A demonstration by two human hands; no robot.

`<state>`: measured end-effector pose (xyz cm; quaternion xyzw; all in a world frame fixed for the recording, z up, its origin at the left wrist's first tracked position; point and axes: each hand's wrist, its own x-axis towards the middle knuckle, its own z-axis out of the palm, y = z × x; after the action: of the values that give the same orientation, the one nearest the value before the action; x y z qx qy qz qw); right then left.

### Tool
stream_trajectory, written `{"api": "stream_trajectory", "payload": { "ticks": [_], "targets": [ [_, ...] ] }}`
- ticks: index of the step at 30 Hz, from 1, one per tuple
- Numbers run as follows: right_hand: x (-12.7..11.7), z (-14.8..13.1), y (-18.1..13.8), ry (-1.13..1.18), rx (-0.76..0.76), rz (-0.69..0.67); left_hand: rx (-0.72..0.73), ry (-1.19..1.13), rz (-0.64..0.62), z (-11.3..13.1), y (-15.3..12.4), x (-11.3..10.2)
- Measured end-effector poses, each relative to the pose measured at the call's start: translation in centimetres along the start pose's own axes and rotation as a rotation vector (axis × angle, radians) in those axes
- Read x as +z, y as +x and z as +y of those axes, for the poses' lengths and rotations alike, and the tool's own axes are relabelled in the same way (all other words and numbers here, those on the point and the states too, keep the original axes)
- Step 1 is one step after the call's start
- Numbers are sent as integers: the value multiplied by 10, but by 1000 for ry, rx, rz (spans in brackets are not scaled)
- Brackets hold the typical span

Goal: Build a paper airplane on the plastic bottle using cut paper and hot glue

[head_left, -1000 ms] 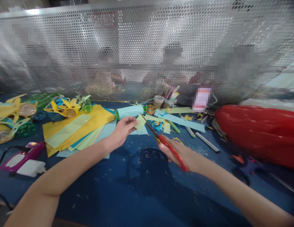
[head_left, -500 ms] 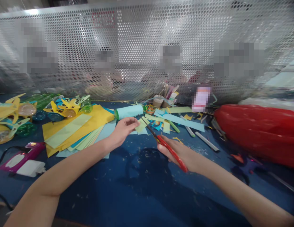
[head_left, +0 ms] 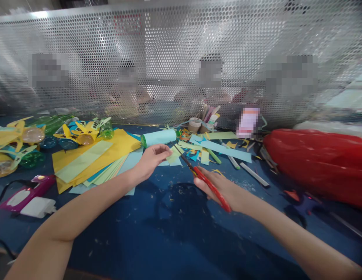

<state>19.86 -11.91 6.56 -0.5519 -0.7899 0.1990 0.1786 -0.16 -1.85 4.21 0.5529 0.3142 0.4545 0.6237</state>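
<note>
My left hand (head_left: 154, 157) pinches a small piece of pale green paper (head_left: 172, 156) between thumb and fingers. Wrapped round the red handles of a pair of scissors (head_left: 208, 182) is my right hand (head_left: 218, 186). The dark blades point up and left, with their tips at the paper's right edge; whether they touch it I cannot tell. Just behind my left hand lies a green bottle wrapped in light blue paper (head_left: 160, 137). Paper scraps and a light blue strip (head_left: 226, 149) lie beyond the scissors.
Yellow sheets (head_left: 122, 140) and green strips lie left. Decorated bottles (head_left: 81, 134) stand at the far left, above a purple glue gun (head_left: 26, 194) with a white plug. A red plastic bag (head_left: 315, 163) bulges at right. Behind a perforated metal screen (head_left: 169, 50) sit several people.
Both hands, the paper and the scissors stay almost exactly in place. Behind the screen, the person at the far left has shifted a little.
</note>
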Motion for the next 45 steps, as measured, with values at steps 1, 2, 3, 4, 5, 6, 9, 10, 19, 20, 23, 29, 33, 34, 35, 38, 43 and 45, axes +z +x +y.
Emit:
{"api": "stream_trajectory", "payload": {
  "ticks": [1,2,3,4,5,6,9,10,19,20,23,29,33,34,35,38,43,45],
  "targets": [
    [1,1,0,4,10,-7,-1,2,1,0,0,0],
    [1,1,1,11,18,-12,-2,3,3,0,0,0],
    [2,2,2,18,23,-17,-4,4,5,0,0,0],
    [3,3,2,25,25,-20,-5,4,7,0,0,0],
    [4,3,3,29,24,-22,-3,4,7,0,1,0],
    [5,4,4,27,23,-19,0,4,5,0,1,0],
    [7,7,7,5,28,0,4,7,9,-1,2,-1],
    [8,8,8,-3,31,6,2,8,16,-1,2,-1],
    [17,14,12,-19,36,57,-29,22,43,-4,4,-2],
    [17,14,13,-19,33,66,-31,7,43,-5,5,-3],
    [17,15,14,-20,43,89,-21,-65,36,-8,6,-3],
    [12,23,17,2,72,177,-27,-190,12,-7,7,-2],
    [12,30,18,42,69,233,-43,-244,-59,-5,6,1],
    [13,31,18,51,70,233,-55,-254,-58,-4,5,3],
    [14,31,18,56,69,231,-70,-265,-50,-4,5,5],
    [17,28,17,71,52,232,-118,-282,-7,-4,4,10],
    [20,31,19,173,79,296,-112,-259,42,-2,17,21],
    [20,39,21,221,139,326,-104,-245,61,0,28,28]
  ]
}}
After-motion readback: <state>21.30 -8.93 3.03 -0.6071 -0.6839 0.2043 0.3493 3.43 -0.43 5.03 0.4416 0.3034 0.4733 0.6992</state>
